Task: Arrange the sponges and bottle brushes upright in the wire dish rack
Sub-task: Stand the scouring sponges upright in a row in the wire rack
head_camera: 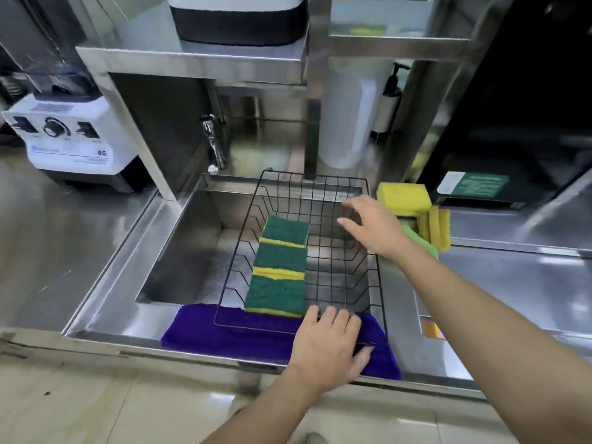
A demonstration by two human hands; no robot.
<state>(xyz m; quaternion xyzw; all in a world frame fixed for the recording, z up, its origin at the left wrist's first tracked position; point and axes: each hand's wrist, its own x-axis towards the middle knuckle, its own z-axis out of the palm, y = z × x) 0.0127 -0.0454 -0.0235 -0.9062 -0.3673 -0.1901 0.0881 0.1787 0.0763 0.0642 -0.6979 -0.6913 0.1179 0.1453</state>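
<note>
- Head view: three green-topped yellow rectangular sponges (278, 267) are propped in a row in the left part of a black wire dish rack (333, 277), which is set across a steel sink (179, 251).
- The rack's near rim is touched by the left hand (326, 341), fingers flat, gripping nothing.
- The right hand (371, 229) is held spread and empty over the rack's right side.
- Loose yellow sponges (403, 197) are piled just right of the rack.

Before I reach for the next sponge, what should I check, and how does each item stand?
1. Right hand free: ok, fingers spread above the rack, holding nothing.
2. Wire dish rack steadied: ok, left hand rests on its near rim.
3. Free slots: ok, the rack's right half is bare.
4. Green-and-yellow sponges upright: not ok, all three lean back on one another.
5. Yellow sponges reachable: ok, piled on the steel counter right of the rack.
6. Bottle brushes located: cannot tell, none clearly in view.
</note>
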